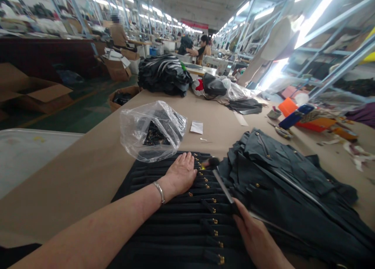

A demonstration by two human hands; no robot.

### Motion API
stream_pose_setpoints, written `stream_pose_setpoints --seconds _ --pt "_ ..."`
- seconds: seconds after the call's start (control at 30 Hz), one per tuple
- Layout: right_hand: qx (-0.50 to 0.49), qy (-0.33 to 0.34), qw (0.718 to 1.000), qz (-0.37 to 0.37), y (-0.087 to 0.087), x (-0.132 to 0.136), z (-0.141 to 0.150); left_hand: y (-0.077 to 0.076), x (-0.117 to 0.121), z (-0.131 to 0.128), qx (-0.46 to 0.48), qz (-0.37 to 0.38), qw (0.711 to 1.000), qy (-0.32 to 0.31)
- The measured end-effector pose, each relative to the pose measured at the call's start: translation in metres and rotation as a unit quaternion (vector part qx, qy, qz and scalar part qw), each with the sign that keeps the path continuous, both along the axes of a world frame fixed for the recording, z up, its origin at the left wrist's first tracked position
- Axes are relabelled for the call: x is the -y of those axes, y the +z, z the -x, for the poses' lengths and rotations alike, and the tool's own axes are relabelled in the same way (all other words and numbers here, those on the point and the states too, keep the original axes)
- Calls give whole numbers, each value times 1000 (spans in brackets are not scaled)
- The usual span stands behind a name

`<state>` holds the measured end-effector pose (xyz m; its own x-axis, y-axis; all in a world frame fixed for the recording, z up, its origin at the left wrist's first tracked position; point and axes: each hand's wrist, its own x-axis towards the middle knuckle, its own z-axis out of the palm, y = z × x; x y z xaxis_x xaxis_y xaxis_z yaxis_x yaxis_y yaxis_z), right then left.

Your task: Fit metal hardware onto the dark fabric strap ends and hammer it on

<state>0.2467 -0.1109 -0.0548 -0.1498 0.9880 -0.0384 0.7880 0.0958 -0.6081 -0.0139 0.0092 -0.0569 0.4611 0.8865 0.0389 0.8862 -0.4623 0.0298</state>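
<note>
My left hand (182, 173), with a silver bracelet at the wrist, lies flat with fingers stretched out on a row of black zippers (175, 230). Their gold-coloured pulls line up along the right side. In my right hand (249, 226) is a hammer (223, 185), gripped by its black handle. Its metal shaft points up and away, and its dark head, with a yellow part, is blurred just right of my left fingers, above the far zipper pulls. Whether the head touches them I cannot tell. Right of the hammer lies a pile of dark garment pieces (281, 179) with zippers.
Beyond my left hand sits a clear plastic bag (131, 132) with black zippers inside, beside a small white packet (196, 127). A dark fabric stack (164, 73) stands at the table's far end. Orange and blue boxes (293, 114) lie at right. Two people work farther back.
</note>
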Motion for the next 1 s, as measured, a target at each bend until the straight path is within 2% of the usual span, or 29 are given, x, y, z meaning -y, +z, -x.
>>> stream_pose_setpoints --seconds 0.1,0.3,0.5,0.6,0.7,0.77,0.83,0.93,1.0 --pt "21 -1 999 40 -5 -2 -2 1 0 0 -7 0 1000 4" --pt "-24 -7 999 -39 4 10 -5 -1 0 1 -15 -1 1000 2" --pt "52 -1 995 85 4 8 -8 0 1 0 -19 9 1000 4" --pt "30 -19 998 53 11 6 -10 6 -1 1 -22 18 1000 3" --pt "4 -47 999 25 16 12 -15 20 0 2 -24 26 999 5" --pt "-16 -46 998 38 17 20 -18 29 9 -2 -19 24 1000 4" --pt "-31 -41 997 50 16 30 -22 34 24 -6 -7 22 999 -28" --pt "-31 -43 998 41 12 46 -24 27 51 -11 7 31 995 -96" --pt "-22 -44 998 38 9 52 -23 17 65 -10 8 30 994 -107"
